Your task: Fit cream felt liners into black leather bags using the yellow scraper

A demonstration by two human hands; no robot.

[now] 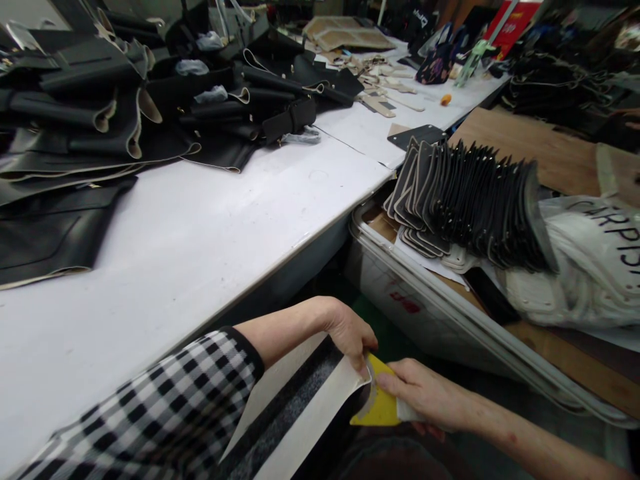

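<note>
A pale sheet with a dark grey strip (pixel 300 407) lies curled across the person's lap, below the near edge of the white table (pixel 200 227), and serves as the reference for all that follows. At its upper right corner the left hand (pixel 345 330), arm in a checked sleeve (pixel 165 407), reaches down from the table side, fingers closed together and pinching the sheet's edge so that the corner lifts and stands free. The right hand (pixel 425 397) comes in from the right of the sheet, thumb and fingers clamped on a yellow card (pixel 380 403) that sits against or just under the lifted corner; whether the card touches the underside cannot be told. In my judgement the pinch keeps the corner taut so the yellow piece can be worked against it. Above the sheet, the table carries heaps of black leather pieces (pixel 90 120) with pale undersides, stacked to the far left and kept well apart from the hands. To the right of the sheet stands a pale plastic crate (pixel 400 293), topped by a board on which a fanned row of black flaps (pixel 470 200) leans upright, each resting on the next, with a white printed bag (pixel 590 260) just beside them. Further beyond, small tan cut-outs (pixel 385 100) lie scattered at the table's far end.
</note>
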